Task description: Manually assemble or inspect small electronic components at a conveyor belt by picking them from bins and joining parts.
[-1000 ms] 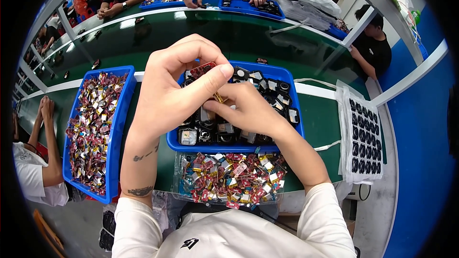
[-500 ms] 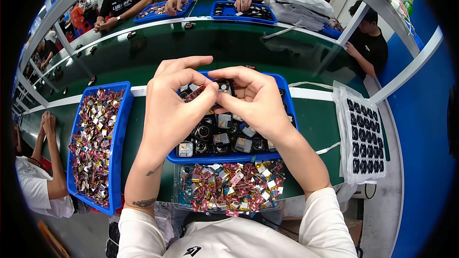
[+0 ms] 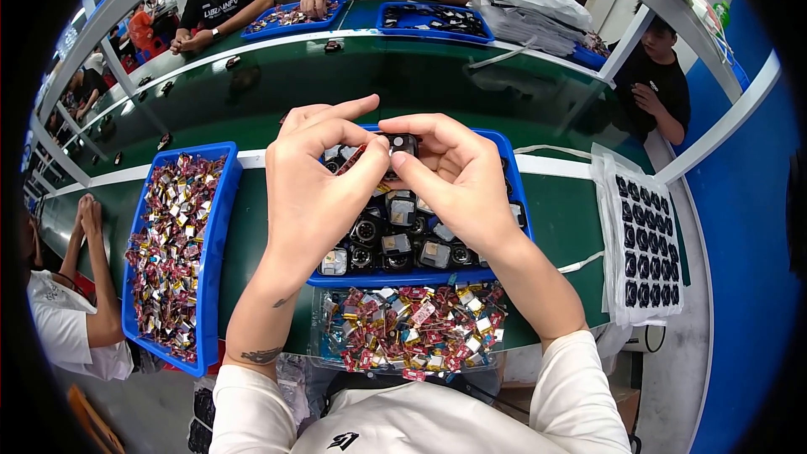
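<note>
Over the middle blue tray, both of my hands meet at a small black watch case (image 3: pixel 403 143). My right hand (image 3: pixel 458 176) is closed around the case, thumb at its lower edge and fingers behind. My left hand (image 3: pixel 315 168) is pinched at the case's left side. A red circuit board (image 3: pixel 351 160) shows inside the loop of its thumb and forefinger; its far end is hidden by the fingers. Below, the blue tray (image 3: pixel 519 240) holds several black watch cases (image 3: pixel 395 244), some with silver-grey squares facing up.
Nearest me lies a clear tray (image 3: pixel 315 340) of red circuit boards with small silver batteries. A long blue tray (image 3: pixel 220 227) of similar boards stands left. At right is a white sheet tray (image 3: pixel 643 244) with rows of black parts. Co-workers sit across the green belt (image 3: pixel 353 76) and left.
The watch case now shows more plainly between my hands, its dark face turned toward me. My hands stay together over the tray. Across the belt, a co-worker's hand has lifted from a tray.
</note>
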A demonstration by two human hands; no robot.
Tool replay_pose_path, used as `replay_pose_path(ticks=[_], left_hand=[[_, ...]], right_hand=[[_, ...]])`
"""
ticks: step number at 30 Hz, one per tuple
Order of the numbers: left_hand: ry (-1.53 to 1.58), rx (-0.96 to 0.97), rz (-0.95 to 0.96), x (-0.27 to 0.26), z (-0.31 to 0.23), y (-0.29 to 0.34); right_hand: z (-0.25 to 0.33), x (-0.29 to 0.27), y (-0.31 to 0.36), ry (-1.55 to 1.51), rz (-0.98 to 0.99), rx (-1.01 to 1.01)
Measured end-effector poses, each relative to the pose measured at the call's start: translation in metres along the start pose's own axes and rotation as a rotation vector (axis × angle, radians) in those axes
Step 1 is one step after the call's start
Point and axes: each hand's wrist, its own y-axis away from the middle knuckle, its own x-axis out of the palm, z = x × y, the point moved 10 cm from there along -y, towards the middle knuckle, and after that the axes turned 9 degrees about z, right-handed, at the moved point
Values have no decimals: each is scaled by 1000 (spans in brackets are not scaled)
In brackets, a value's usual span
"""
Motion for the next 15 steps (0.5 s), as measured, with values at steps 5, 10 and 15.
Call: replay_pose_path(ticks=[5, 10, 15], left_hand=[[-17, 18, -12, 1, 3, 1], [6, 12, -16, 3, 2, 1], [4, 61, -9, 3, -9, 1]], right_hand=[[3, 0, 2, -8, -31, -16], [3, -3, 2, -47, -68, -60], [15, -19, 3, 85, -155, -160]])
